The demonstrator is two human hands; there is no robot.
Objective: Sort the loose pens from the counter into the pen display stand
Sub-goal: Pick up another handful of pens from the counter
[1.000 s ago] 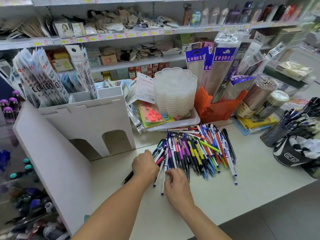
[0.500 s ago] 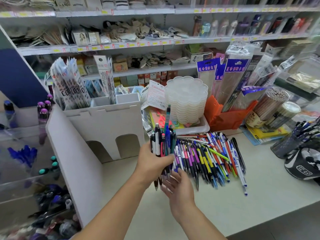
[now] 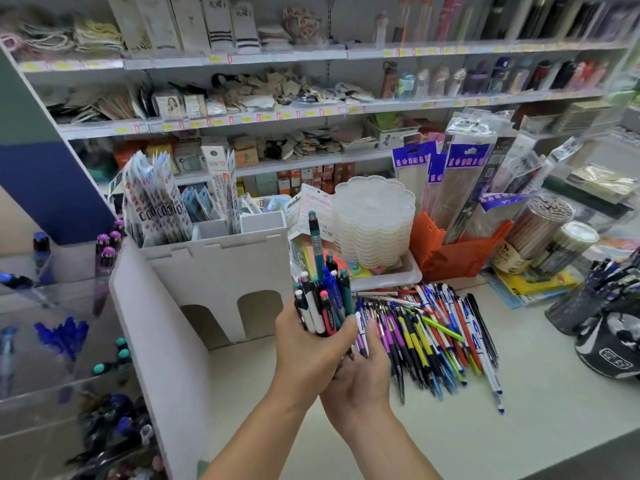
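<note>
- Since a second ago, my left hand point(image 3: 311, 344) has come up off the counter point(image 3: 519, 427) with a bunch point(image 3: 323, 299) of pens that lay at the near-left edge of the pile point(image 3: 433, 337); the view has also tipped up, so more of the shelves point(image 3: 311, 112) shows.
- I see the left hand's fingers curled round the bunch, which stands upright above the counter, caps up, in front of the white stand point(image 3: 221, 271).
- One teal pen point(image 3: 316, 244) sticks up well above the others in the bunch.
- My right hand point(image 3: 363, 372) sits just under and beside the left, palm up, fingers loosely spread and cupping the lower ends of the bunch; whether it actually grips any pen I cannot tell.
- To the right of both hands, the pile lies fanned on the counter, with purple, yellow, red, blue and white barrels mixed.
- At the left, the stand has two arched cut-outs in its front wall, and packaged goods stand in its top compartments.
- Clear bins point(image 3: 52, 341) at the far left hold blue and purple pens.
- Behind the pile I see a stack of clear flower-shaped trays point(image 3: 374, 223) in a white tray and, to the right of that, an orange holder point(image 3: 450, 251) with long packets.
- At the far right edge stands a dark mesh cup point(image 3: 575, 306) full of pens.
</note>
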